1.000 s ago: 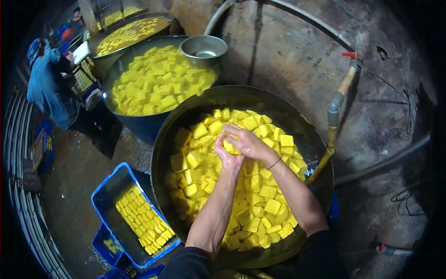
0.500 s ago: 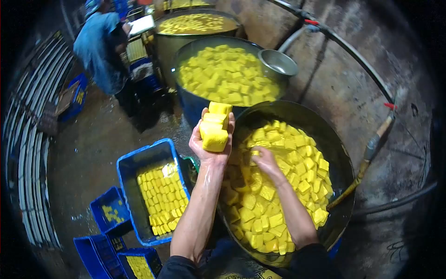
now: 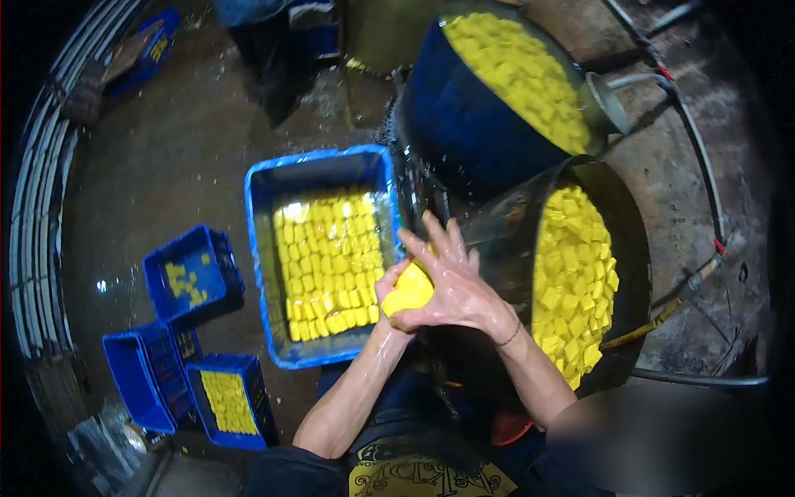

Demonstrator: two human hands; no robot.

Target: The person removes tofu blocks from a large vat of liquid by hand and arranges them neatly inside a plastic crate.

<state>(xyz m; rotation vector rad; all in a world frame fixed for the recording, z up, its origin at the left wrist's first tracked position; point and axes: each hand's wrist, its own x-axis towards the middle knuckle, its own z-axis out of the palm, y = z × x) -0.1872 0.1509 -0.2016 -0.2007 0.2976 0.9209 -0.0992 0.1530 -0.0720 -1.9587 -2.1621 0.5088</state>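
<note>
My left hand (image 3: pixel 387 284) cradles a stack of thick yellow tofu blocks (image 3: pixel 411 291) in front of my body. Against the other side of them lies my right hand (image 3: pixel 460 290), its thumb and index finger around the blocks and its remaining fingers spread; the palm hides part of the stack. Just left of both hands, a large blue tub (image 3: pixel 256 248) contains neat rows of yellow blocks (image 3: pixel 327 265) that look wet. To the right, a tall dark vat (image 3: pixel 625 215) is filled with loose yellow blocks (image 3: pixel 574 286).
Another vat (image 3: pixel 447 108) of yellow blocks stands ahead, with a metal bowl (image 3: pixel 609 103) at its rim. Small blue crates (image 3: pixel 195 273) sit at the left on the wet floor (image 3: pixel 166 166). A hose (image 3: pixel 696 166) runs along the right. A person's legs (image 3: pixel 269 62) show at the top.
My view has turned downward and left. My right hand has come out of the vat to the blocks in my left hand. Both hands are now beside the blue tub.
</note>
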